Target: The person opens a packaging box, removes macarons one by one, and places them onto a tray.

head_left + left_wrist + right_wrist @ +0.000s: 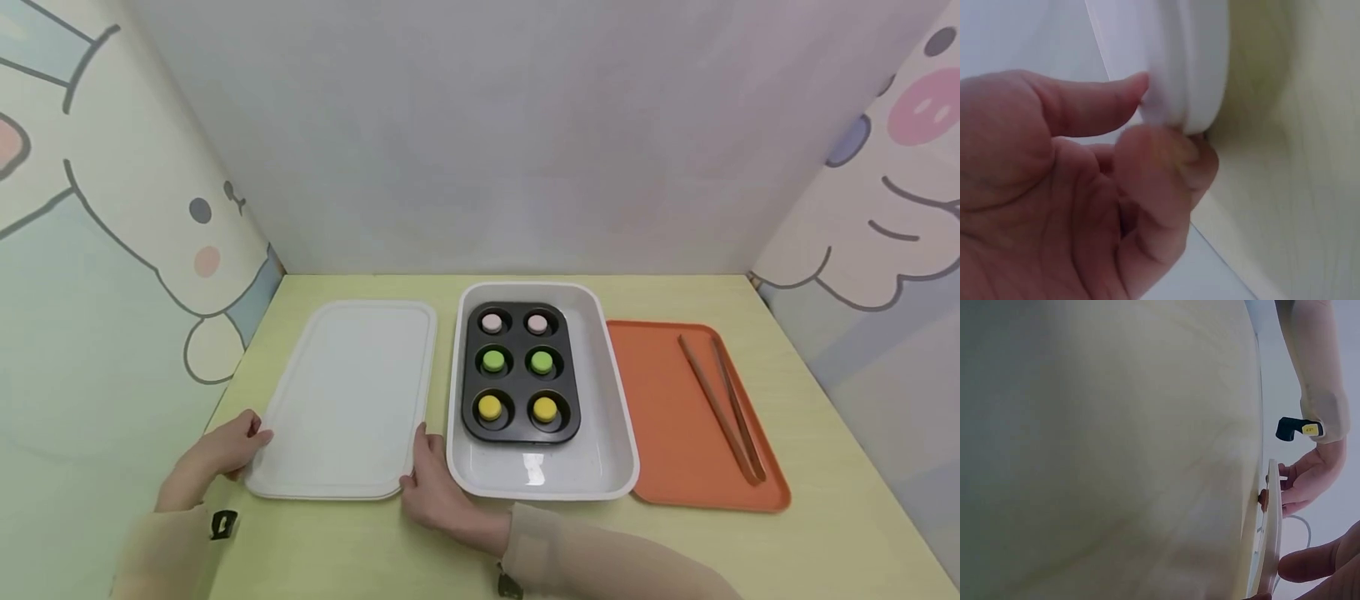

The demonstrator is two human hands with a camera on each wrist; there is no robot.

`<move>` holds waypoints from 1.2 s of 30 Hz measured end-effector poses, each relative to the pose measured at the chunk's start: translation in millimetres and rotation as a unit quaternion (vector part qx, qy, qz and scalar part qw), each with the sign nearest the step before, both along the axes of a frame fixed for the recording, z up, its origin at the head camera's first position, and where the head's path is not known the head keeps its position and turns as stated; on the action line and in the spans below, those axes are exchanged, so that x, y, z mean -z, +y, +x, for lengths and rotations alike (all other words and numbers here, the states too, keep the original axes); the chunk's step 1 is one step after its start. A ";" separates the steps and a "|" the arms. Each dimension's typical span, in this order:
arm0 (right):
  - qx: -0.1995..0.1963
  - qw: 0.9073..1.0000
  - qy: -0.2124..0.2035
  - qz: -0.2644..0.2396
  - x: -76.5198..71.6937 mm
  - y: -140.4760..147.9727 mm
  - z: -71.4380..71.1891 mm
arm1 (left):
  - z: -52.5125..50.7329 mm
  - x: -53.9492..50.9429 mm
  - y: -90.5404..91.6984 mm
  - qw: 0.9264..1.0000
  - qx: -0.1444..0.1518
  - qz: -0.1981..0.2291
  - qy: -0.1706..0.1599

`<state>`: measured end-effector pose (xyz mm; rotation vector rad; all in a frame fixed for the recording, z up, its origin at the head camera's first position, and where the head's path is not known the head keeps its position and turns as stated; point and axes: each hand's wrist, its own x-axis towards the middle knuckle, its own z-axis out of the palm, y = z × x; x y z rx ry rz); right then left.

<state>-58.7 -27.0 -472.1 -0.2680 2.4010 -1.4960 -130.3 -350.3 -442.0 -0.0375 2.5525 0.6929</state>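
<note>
- Head: the white lid is left of the white tub; left hand and right hand pinch its opposite sides. Probably light, stiff, a little slippery; better held by both long sides.
- Left wrist: only here, fingers show curled beneath it.
- Right wrist: the lid appears thin, edge-on.

Cartoon-printed side walls and a plain backdrop enclosing a table suggest a booth.

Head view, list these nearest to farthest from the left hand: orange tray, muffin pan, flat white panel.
1. Flat white panel, on the left, held by the left hand.
2. Muffin pan, in the middle.
3. Orange tray, on the right.
</note>
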 end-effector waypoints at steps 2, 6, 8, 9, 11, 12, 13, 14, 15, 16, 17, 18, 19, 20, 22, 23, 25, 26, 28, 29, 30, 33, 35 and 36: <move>0.000 1.000 -0.001 0.000 1.1 0.3 1.7 | 1.1 -0.6 2.9 1.000 0.002 -0.027 0.012; 0.003 1.000 0.008 -0.002 1.6 1.6 6.0 | 3.3 -4.5 8.7 0.997 0.005 -0.074 0.034; 0.003 1.000 0.012 -0.007 1.4 2.2 7.9 | 4.3 -7.7 11.3 0.995 0.002 -0.090 0.036; 0.002 1.000 0.013 -0.008 1.0 2.5 8.8 | 4.7 -9.3 12.5 0.995 -0.002 -0.095 0.033; -0.001 1.000 0.016 -0.010 0.2 2.7 10.4 | 5.7 -11.5 14.1 0.995 -0.008 -0.100 0.027; -0.002 1.000 0.017 -0.011 -0.5 2.6 10.9 | 6.3 -12.4 14.5 0.994 -0.011 -0.102 0.024; -0.003 1.000 0.018 -0.011 -1.4 2.4 11.4 | 6.8 -13.2 14.6 0.994 -0.013 -0.104 0.022; -0.003 1.000 0.020 -0.011 -2.4 2.1 11.8 | 7.6 -13.7 14.4 0.994 -0.014 -0.104 0.020; -0.003 1.000 0.021 -0.010 -3.4 1.9 12.4 | 8.1 -14.0 13.7 0.994 -0.016 -0.104 0.020; -0.005 1.000 0.022 -0.009 -4.3 1.6 12.9 | 8.8 -14.4 13.2 0.994 -0.017 -0.103 0.020; -0.006 1.000 0.022 -0.008 -4.8 1.4 13.2 | 9.2 -15.3 12.8 0.994 -0.020 -0.104 0.021; -0.009 1.000 0.023 -0.011 -6.3 1.6 13.7 | 9.7 -15.8 12.3 0.994 -0.022 -0.104 0.022; -0.014 1.000 0.020 -0.018 -8.0 2.0 14.1 | 9.8 -16.6 12.0 0.994 -0.024 -0.105 0.024; -0.019 0.999 0.015 -0.026 -10.3 2.9 14.5 | 9.9 -17.5 11.9 0.994 -0.027 -0.106 0.027; -0.030 0.998 0.001 -0.052 -16.5 5.5 14.6 | 9.7 -20.5 13.4 0.993 -0.031 -0.109 0.035; -0.035 0.997 -0.011 -0.069 -20.4 7.4 14.3 | 9.4 -21.7 14.2 0.992 -0.031 -0.112 0.040; -0.044 0.993 -0.038 -0.102 -29.3 12.3 13.2 | 8.7 -25.1 17.2 0.992 -0.029 -0.115 0.052; -0.047 0.991 -0.050 -0.112 -33.7 15.0 12.5 | 8.2 -27.3 19.2 0.991 -0.027 -0.115 0.059; -0.052 0.988 -0.069 -0.131 -41.3 20.5 10.0 | 7.0 -32.0 23.9 0.991 -0.023 -0.113 0.073; -0.053 0.986 -0.077 -0.136 -44.7 23.4 8.7 | 6.4 -34.4 26.3 0.990 -0.021 -0.112 0.081; -0.055 0.986 -0.082 -0.138 -47.6 26.3 7.2 | 5.8 -37.3 29.1 0.989 -0.020 -0.111 0.090; -0.060 0.985 -0.085 -0.140 -55.5 34.7 2.8 | 4.7 -45.1 37.1 0.987 -0.016 -0.109 0.120; -0.064 0.985 -0.080 -0.139 -60.8 41.1 0.0 | 4.2 -49.3 42.7 0.985 -0.014 -0.106 0.139; -0.068 0.985 -0.076 -0.137 -63.4 44.5 -1.7 | 3.9 -51.5 45.8 0.984 -0.012 -0.104 0.147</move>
